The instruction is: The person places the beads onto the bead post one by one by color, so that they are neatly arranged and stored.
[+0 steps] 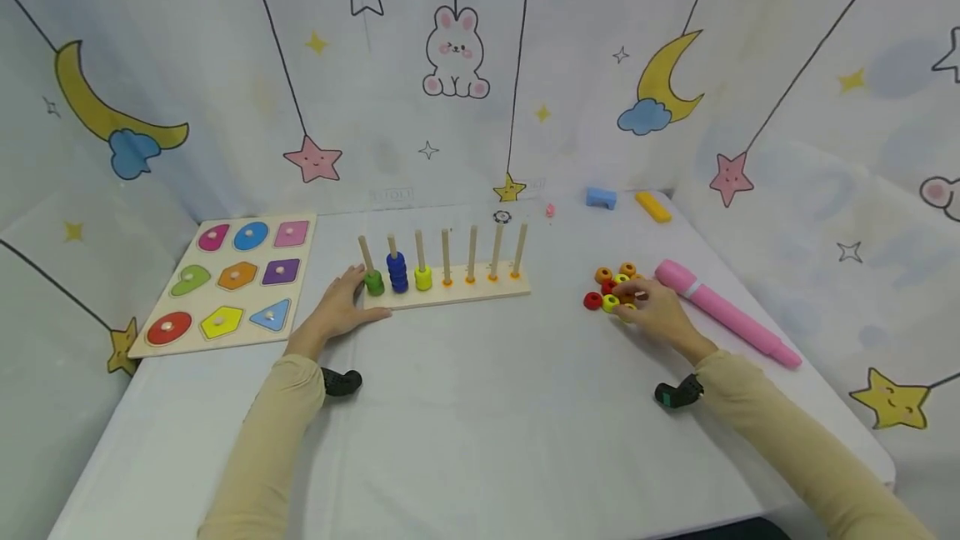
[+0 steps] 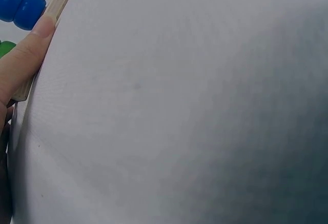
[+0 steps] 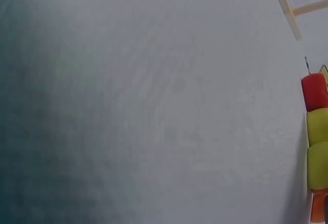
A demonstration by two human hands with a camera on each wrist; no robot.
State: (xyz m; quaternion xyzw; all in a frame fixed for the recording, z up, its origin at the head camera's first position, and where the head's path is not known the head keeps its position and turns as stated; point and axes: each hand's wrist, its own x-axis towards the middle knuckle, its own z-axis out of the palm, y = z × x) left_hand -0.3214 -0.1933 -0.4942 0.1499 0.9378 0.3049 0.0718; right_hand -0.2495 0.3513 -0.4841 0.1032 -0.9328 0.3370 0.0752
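A wooden stacking peg board (image 1: 450,298) stands left of centre, with several upright pegs. Green beads (image 1: 374,282) sit on its leftmost peg, blue beads (image 1: 397,272) on the second, yellow-green beads (image 1: 423,277) on the third. My left hand (image 1: 341,307) grips the board's left end; in the left wrist view the thumb (image 2: 28,55) lies against its front edge. To the right, my right hand (image 1: 655,312) has its fingers down among loose red, yellow and orange beads (image 1: 592,301). Whether it pinches a bead is hidden; the right wrist view shows several beads (image 3: 316,126) at its right edge.
A shape puzzle board (image 1: 247,277) lies at the left. Beside my right hand is a thick pink marker-shaped stick (image 1: 727,315). At the back right are a blue block (image 1: 601,198), a yellow block (image 1: 653,207) and a small pink piece (image 1: 551,210). Printed cloth walls surround the table.
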